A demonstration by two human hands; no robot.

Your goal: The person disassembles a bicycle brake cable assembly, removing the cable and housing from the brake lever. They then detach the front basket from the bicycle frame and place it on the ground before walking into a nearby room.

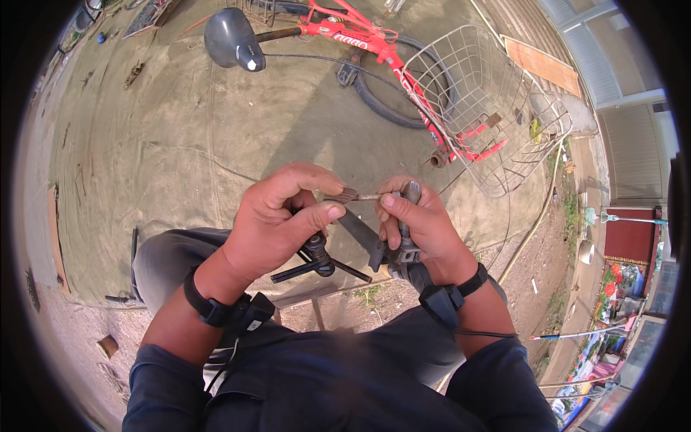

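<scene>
My left hand [284, 219] is closed, its thumb and fingers pinching the dark, ridged end of a thin metal rod [368, 196]. The rod's other end meets the thumb of my right hand [425, 223]. That hand is also wrapped round a grey metal tool-like piece [411, 191] with a rounded top; its exact kind is unclear. Below and between my hands a dark flat bar [360, 232] slants down to the right. Under my left hand sits a black piece with several thin arms [317, 259]; my palm hides its upper part.
Ahead, a red bicycle frame [353, 34] lies on its side on a greenish ground sheet [165, 115], with a black saddle [234, 42], a wheel [389, 108] and a wire basket [489, 108]. A pale hose [529, 234] runs along the right. My knees flank the work.
</scene>
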